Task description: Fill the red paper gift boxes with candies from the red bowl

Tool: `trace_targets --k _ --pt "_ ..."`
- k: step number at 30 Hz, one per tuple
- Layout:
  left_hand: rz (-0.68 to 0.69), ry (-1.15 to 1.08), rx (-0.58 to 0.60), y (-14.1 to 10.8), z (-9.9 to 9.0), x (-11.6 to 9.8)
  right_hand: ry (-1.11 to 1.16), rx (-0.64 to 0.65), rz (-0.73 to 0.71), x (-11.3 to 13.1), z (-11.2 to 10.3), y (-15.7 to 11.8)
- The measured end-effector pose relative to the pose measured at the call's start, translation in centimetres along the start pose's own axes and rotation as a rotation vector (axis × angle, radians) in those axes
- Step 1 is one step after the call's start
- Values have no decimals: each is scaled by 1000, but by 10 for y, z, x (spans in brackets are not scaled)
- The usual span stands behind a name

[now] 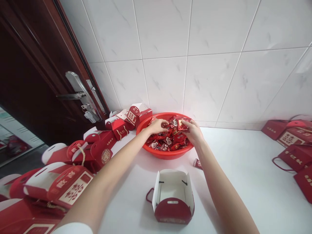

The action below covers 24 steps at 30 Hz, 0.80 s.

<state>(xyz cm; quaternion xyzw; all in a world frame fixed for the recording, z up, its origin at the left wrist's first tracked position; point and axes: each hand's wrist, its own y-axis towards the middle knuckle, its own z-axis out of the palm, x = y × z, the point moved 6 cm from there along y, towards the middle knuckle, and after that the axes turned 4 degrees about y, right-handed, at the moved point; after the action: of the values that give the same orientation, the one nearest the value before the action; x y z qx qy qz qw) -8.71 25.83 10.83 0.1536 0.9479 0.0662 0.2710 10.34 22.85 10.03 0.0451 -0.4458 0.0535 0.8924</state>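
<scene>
The red basket (163, 156) of wrapped sweets (168, 140) sits at twelve o'clock from the open box (173, 209), whose inside shows white. At the basket's ten o'clock, the left hand (159, 126) reaches into the sweets, fingers curled; whether it grips one, I cannot tell. At its two o'clock, the right hand (193, 130) pinches a shiny red packet (181, 124). A loose sweet (197, 163) lies at four o'clock, beside the right forearm. Gift boxes (69, 183) crowd eight o'clock; more boxes (293, 138) stand at three.
</scene>
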Motion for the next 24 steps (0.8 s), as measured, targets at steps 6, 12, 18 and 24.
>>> trace_targets --k 6,12,18,24 --pt "8 187 77 -1 10 -12 -28 -7 0 2 2 -3" --pt "-81 49 -13 -2 0 -4 -34 4 11 1 1 -1" --pt "-69 -109 -30 -3 -3 -8 -20 3 23 1 2 -2" --pt "-178 -4 75 -8 0 -4 -36 -14 15 2 1 -2"
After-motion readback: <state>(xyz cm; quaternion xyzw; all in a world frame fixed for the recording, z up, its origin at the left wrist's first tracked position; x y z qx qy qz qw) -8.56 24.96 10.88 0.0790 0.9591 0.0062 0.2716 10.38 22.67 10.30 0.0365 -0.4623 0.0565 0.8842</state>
